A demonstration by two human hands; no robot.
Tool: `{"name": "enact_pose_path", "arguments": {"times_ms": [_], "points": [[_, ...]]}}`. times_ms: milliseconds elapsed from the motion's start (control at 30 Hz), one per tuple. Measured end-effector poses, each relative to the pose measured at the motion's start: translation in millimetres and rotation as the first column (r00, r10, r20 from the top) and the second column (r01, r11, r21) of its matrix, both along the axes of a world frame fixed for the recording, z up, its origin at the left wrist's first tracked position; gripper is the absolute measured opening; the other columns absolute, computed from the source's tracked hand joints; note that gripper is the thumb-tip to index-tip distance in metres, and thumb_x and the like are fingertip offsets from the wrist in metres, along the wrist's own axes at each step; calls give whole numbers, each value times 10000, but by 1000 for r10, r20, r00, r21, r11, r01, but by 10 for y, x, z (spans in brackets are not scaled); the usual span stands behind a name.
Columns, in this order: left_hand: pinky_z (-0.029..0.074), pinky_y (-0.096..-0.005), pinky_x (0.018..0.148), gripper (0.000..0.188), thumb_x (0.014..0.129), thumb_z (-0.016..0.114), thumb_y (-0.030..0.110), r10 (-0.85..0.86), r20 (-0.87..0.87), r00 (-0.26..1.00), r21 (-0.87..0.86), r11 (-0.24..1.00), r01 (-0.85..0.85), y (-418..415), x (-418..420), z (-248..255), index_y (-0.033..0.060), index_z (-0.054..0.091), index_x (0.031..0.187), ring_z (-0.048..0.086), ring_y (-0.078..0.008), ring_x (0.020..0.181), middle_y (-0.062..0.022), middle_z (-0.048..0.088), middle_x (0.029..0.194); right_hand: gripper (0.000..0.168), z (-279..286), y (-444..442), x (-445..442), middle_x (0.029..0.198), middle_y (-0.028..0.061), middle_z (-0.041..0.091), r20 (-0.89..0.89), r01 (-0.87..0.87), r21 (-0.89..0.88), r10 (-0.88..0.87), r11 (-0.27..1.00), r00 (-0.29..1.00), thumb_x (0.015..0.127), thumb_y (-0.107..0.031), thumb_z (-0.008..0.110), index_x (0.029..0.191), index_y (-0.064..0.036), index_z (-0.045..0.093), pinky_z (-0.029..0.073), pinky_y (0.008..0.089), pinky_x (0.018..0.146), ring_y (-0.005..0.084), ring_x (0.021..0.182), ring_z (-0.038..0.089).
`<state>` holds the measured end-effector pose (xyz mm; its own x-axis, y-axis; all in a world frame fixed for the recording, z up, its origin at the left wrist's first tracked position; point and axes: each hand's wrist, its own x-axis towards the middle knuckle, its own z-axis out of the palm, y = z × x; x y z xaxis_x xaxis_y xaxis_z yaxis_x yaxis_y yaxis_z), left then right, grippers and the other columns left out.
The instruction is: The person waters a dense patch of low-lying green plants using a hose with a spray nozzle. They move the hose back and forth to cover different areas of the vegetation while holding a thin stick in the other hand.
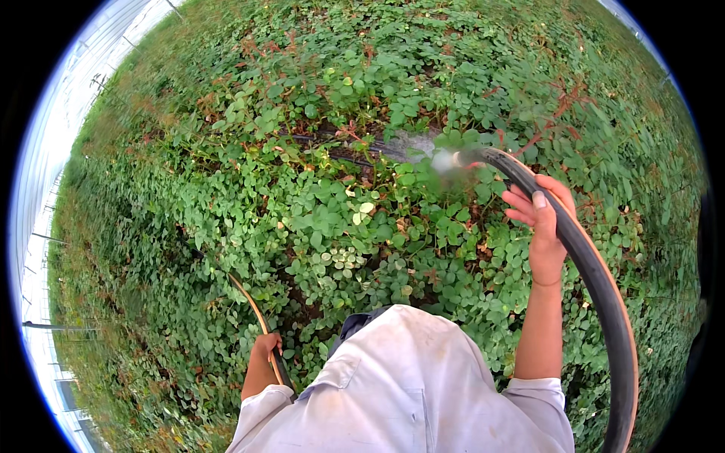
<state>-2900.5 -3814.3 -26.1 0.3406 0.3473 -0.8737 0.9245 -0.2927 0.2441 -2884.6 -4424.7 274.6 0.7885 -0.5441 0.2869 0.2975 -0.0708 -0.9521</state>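
Note:
A thick black hose with an orange stripe [592,272] curves up from the bottom right, and my right hand [541,215] grips it a little behind its end. From that end a spray of water [416,148] shoots leftward, low among leafy green plants [317,215]. At the lower left my left hand [269,344] is closed round another stretch of striped hose [252,303], which runs up and left into the foliage. Where the two stretches join, if they do, is hidden behind my body.
Dense plants with some reddish shoots [558,113] surround me on all sides. Dark tubing or sheeting [334,148] lies on the ground between the stems ahead. Pale translucent greenhouse covering [56,147] and thin poles show along the left rim.

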Motion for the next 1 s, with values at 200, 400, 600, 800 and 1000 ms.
{"name": "enact_pose_path", "arguments": {"times_ms": [200, 400, 600, 800, 1000], "points": [[445, -376, 404, 156, 797, 556, 108, -1, -23, 1000, 23, 1000, 1, -52, -11, 75, 3, 533, 684, 520, -261, 424, -104, 520, 563, 275, 3, 167, 59, 1034, 156, 604, 3, -60, 43, 60, 997, 998, 921, -139, 531, 1162, -18, 475, 559, 291, 706, 224, 883, 660], [415, -366, 391, 198, 809, 554, 111, -16, -38, 999, 10, 1000, 17, 43, 12, -50, 18, 539, 634, 567, -238, 452, -93, 542, 564, 278, -13, 128, -4, 1024, 158, 610, 7, -20, 65, 20, 998, 1000, 918, -146, 524, 1157, -12, 476, 560, 294, 708, 235, 882, 663], [463, -379, 432, 154, 798, 531, 103, -24, -40, 999, -25, 999, 23, -33, 118, -158, 11, 511, 675, 512, -263, 432, -110, 504, 560, 308, -75, -97, -360, 1020, 167, 613, -63, 150, 33, -148, 988, 987, 915, -186, 528, 1161, -8, 481, 562, 307, 700, 248, 876, 667], [382, -368, 324, 190, 806, 548, 114, -133, -77, 988, 7, 991, 134, -6, 272, -296, -2, 551, 657, 579, -248, 443, -109, 567, 586, 322, -104, -391, -771, 1020, 169, 616, -98, 317, 11, -315, 948, 944, 920, -204, 532, 1173, -13, 479, 561, 306, 699, 244, 874, 664], [451, -384, 409, 116, 795, 540, 52, -124, -56, 991, 12, 992, 125, -201, 339, -132, -20, 504, 711, 495, -264, 429, -115, 493, 562, 335, -39, -666, -976, 1030, 185, 614, -72, 425, -30, -426, 905, 902, 932, -217, 519, 1179, 3, 467, 560, 321, 711, 257, 880, 664]]}}
